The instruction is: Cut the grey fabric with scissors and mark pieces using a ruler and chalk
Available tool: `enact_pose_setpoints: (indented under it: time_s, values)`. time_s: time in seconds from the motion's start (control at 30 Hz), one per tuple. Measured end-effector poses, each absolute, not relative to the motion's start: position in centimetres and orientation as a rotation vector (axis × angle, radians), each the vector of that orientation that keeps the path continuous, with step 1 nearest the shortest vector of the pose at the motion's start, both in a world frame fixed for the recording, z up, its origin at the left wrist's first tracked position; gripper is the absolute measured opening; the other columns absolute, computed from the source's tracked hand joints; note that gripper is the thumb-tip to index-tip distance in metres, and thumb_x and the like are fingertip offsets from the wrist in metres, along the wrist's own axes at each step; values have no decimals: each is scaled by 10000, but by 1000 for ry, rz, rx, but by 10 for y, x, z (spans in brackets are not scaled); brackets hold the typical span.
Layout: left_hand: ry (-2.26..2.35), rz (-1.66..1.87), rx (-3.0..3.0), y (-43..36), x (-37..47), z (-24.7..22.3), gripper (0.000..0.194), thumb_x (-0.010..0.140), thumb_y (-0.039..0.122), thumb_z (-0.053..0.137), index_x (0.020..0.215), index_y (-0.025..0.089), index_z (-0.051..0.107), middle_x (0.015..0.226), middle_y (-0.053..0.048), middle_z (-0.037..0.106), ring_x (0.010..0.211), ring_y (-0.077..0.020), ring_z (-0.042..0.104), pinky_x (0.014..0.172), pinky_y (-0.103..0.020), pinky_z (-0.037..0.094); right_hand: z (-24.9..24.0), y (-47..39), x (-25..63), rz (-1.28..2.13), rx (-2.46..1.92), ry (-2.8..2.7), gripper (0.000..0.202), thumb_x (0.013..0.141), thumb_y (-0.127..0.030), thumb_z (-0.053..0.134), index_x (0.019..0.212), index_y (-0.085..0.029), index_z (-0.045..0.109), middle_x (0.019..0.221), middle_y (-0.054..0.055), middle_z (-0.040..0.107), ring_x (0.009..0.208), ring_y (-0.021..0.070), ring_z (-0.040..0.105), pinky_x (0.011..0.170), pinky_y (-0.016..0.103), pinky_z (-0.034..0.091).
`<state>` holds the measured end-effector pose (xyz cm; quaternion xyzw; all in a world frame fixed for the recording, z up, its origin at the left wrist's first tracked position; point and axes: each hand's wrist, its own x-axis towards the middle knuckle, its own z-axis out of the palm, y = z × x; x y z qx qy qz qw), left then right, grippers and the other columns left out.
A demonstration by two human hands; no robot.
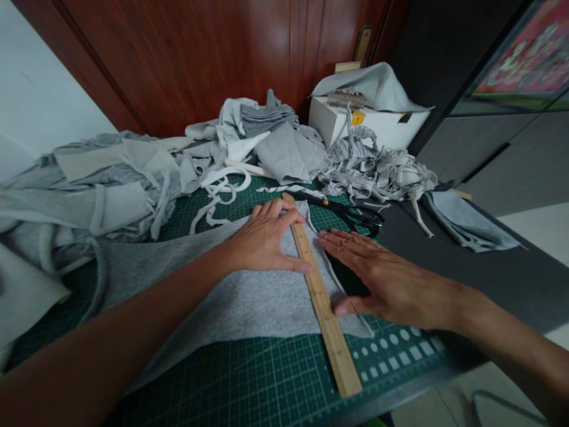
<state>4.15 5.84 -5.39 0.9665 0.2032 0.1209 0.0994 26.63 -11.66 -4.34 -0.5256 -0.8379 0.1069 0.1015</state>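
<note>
Looks like ruler placement: wooden ruler [328,314] lies across the grey cloth [267,302], near its end, on the green mat [249,379]. My left hand [263,238] is spread, fingertips and thumb on the ruler. Right hand [391,279] open, thumb by its edge, nothing gripped. Scissors [326,202] just beyond. Any move from here calls for steady pressure, cloth flat.

The straight wooden ruler [328,323] lay slantwise across the flat gray fabric [267,302], near its end, overhanging its near edge.
</note>
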Motion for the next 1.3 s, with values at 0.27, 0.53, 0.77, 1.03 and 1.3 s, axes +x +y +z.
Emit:
enact_pose_setpoints:
  time_s: [0.27,0.53,0.77,1.03,1.3]
  values:
    - [587,385,2856,59,41,-57,1013,637,929,690,1364,235,558,1418,-164,483,1322,-403,457,1086,-567,350,-44,-171,233,348,-1775,-1981,345,994,-511,645,1136,-197,631,1119,141,679,978,288,700,790,443,636]
    - [600,386,2875,61,42,-62,1042,639,964,638,1371,227,556,1380,-165,493,1263,-400,495,1043,-562,369,-44,-197,197,49,-1532,-2195,536,827,-533,835,1188,-169,678,1149,161,738,976,342,726,799,463,676]
    - [595,360,2904,57,42,-59,882,799,885,568,1419,257,558,1446,-141,502,1274,-379,504,1044,-547,361,-62,-207,200,24,-1607,-2134,354,942,-167,562,1289,-154,631,1202,156,711,1030,297,722,834,446,674]
    - [581,362,2946,58,41,-62,804,858,788,595,1498,307,528,1499,-141,489,1365,-381,457,1053,-525,347,-64,-210,218,-83,-1741,-2150,243,1003,-156,523,1211,-178,647,1148,148,703,1039,328,687,863,544,636]
    - [580,358,2959,56,42,-60,800,878,776,583,1507,284,526,1498,-150,495,1389,-381,438,1058,-533,343,-25,-162,199,-116,-1383,-2639,207,968,-44,578,1139,-131,657,1049,122,727,974,300,717,894,475,619]
